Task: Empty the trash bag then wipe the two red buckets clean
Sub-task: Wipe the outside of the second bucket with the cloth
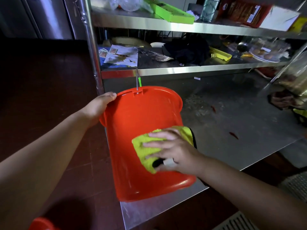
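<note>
glossy plastic bucket (137,130), fuzzy cloth (149,146)

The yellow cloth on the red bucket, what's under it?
Under the yellow cloth is the red bucket, its outer wall facing up. The right hand presses the cloth flat, so that patch of wall is hidden. The left hand grips the rim.

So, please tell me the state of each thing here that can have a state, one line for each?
Red bucket: tipped on its side at the steel table's corner, outside being wiped.
Yellow cloth: pressed flat on the bucket wall.
Left hand: grips the bucket rim.
Right hand: fingers spread, presses the cloth.
Second red bucket: only an edge visible, state unclear.
</note>
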